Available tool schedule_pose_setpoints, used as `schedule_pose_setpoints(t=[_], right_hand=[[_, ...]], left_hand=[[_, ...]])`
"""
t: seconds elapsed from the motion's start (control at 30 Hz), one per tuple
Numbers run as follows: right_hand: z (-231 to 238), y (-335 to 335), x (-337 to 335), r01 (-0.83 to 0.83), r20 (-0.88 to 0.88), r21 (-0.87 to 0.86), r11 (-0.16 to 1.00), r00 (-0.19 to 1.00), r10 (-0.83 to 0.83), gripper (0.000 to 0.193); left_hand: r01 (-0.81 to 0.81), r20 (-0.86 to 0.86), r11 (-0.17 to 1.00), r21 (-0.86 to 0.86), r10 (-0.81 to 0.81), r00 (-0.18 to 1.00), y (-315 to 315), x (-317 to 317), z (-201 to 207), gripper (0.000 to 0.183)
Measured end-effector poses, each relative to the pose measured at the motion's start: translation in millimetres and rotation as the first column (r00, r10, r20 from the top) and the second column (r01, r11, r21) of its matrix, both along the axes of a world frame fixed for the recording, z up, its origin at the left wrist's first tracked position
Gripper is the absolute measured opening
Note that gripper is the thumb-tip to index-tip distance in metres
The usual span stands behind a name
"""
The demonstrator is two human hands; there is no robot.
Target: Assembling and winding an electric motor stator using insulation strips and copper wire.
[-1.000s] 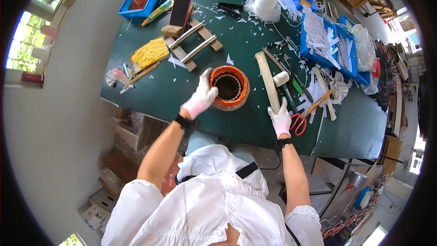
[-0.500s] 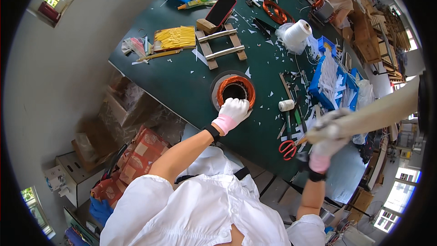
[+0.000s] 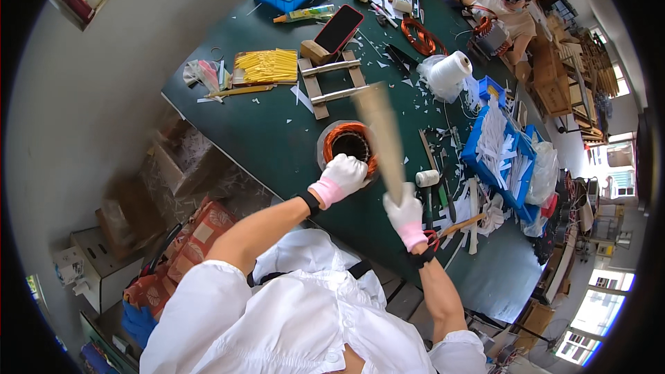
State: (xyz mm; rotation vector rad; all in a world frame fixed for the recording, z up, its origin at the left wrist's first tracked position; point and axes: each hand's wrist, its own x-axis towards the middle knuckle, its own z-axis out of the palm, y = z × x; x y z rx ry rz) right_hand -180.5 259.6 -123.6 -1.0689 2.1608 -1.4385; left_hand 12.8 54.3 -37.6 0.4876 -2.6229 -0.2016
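A round motor stator with orange copper windings (image 3: 350, 127) stands on the green table. My left hand (image 3: 341, 179), in a white and pink glove, is closed over its near rim, fingers curled at the dark central hole. My right hand (image 3: 404, 216), gloved alike, is wrapped round the narrow end of a pale wooden bat (image 3: 380, 131). Blurred by motion, the bat slants up and leftward with its wide end beside and above the stator's right side. Whether it touches the windings I cannot tell.
Beyond the stator lies a wooden frame with metal rods (image 3: 334, 98), beside yellow strips (image 3: 267, 66) and a phone (image 3: 341, 28). To the right are a white thread spool (image 3: 427, 179), scissors (image 3: 463, 225) and blue bins of white strips (image 3: 493, 135). A co-worker (image 3: 500, 10) sits at the far right.
My right hand has swung the bat leftward, from the far right of the view to beside the stator. My left hand stays on the stator's near rim. The view has shifted slightly.
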Motion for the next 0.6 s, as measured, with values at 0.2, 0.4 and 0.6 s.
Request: schedule_pose_setpoints(t=[0.2, 0.4, 0.6], right_hand=[[311.1, -103.7, 39.1, 0.009, -0.387, 0.231, 0.973, 0.918, 0.084, 0.026], [139.8, -67.3, 49.4, 0.072, -0.335, 0.168, 0.983, 0.942, -0.012, 0.039], [286.9, -82.1, 22.0, 0.081, -0.218, 0.090, 0.993, 0.974, -0.059, 0.030]], left_hand=[[-0.210, 0.240, 0.972, 0.102, 0.180, 0.954, -7.2, 25.6, 32.9, 0.037], [0.005, 0.100, 1.000, 0.024, -0.007, 0.995, -11.0, -0.9, 14.4, 0.038], [-0.184, 0.310, 0.977, 0.109, 0.143, 0.940, -15.0, 2.0, 37.2, 0.042]])
